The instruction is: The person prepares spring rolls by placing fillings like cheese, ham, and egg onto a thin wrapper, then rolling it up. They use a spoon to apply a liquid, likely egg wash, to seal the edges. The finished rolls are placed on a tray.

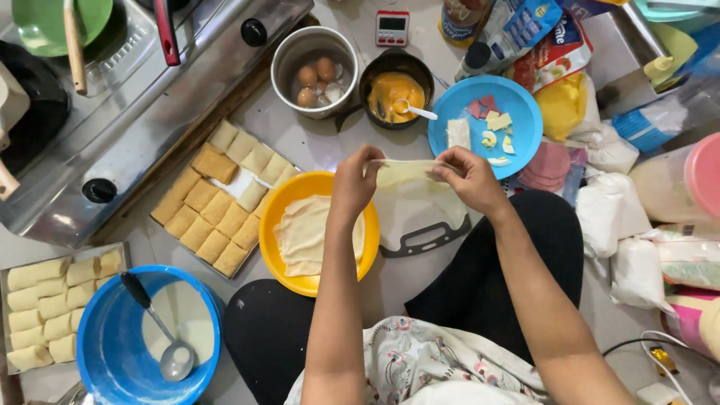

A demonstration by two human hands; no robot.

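Both hands (412, 180) partly hide wrapper (409, 174).

Home kitchen floor: gas stove (150, 82), egg pot (315, 71), batter bowl (124, 337).

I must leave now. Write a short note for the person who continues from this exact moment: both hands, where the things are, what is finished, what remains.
Left hand and right hand each pinch one top corner of a thin wrapper sheet, held stretched above the white cutting board.
More wrappers lie in the yellow plate on the left.
Filling pieces are on the blue plate; beaten egg is in the black bowl.
Done: breaded rolls fill the tray and a second tray.
Left: this sheet is not yet laid down or filled.
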